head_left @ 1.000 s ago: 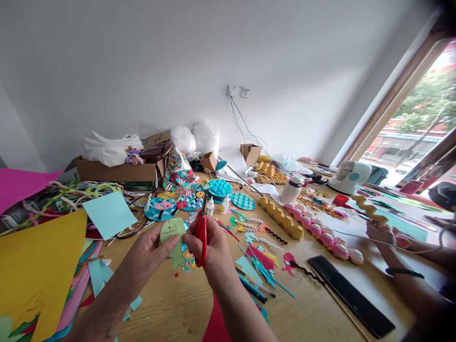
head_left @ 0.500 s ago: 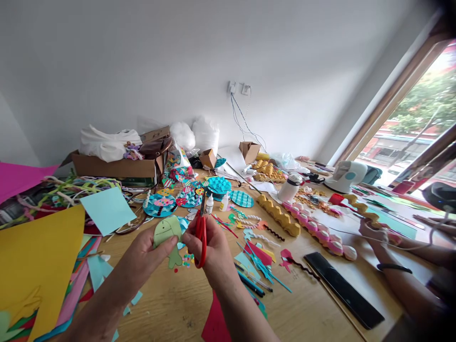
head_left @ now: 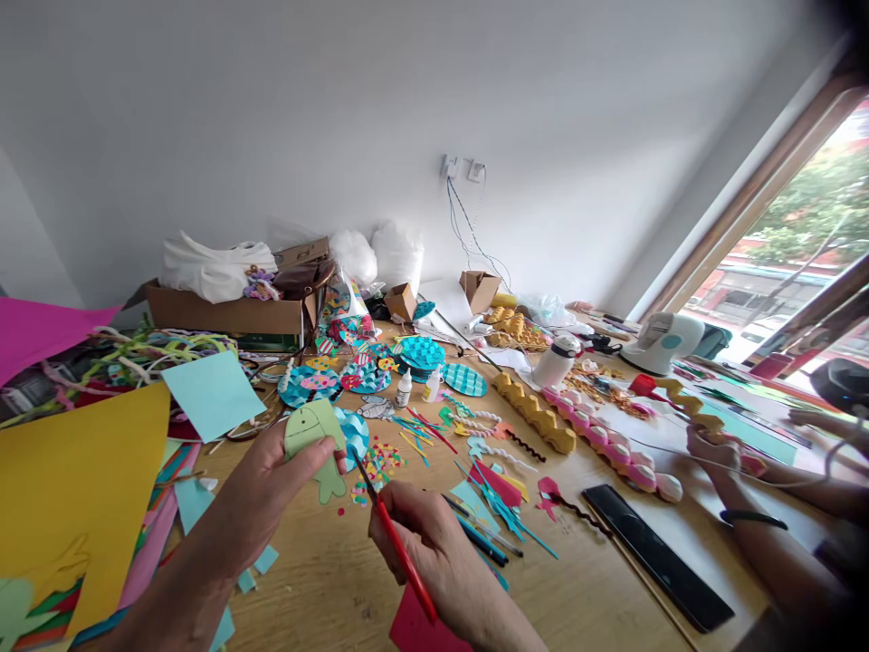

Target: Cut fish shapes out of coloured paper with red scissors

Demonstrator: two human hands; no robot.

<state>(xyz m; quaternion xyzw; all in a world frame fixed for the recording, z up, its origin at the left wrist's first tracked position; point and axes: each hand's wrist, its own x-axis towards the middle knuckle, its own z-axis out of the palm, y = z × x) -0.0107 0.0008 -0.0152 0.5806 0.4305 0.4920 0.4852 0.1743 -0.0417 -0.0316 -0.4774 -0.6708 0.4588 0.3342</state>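
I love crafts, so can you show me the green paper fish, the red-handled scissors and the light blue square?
Green paper fish [head_left: 312,427]: head view, on its body.
Red-handled scissors [head_left: 405,560]: head view, on the handle.
Light blue square [head_left: 214,395]: head view, on its middle.

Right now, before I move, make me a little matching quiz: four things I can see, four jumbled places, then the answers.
Things:
1. Scissors
2. Green fish
3. Sockets
4. Small bottles

Places:
A. On the wall
B. Side by side on the table
C. In the right hand
D. In the left hand

Pairs: 1-C, 2-D, 3-A, 4-B
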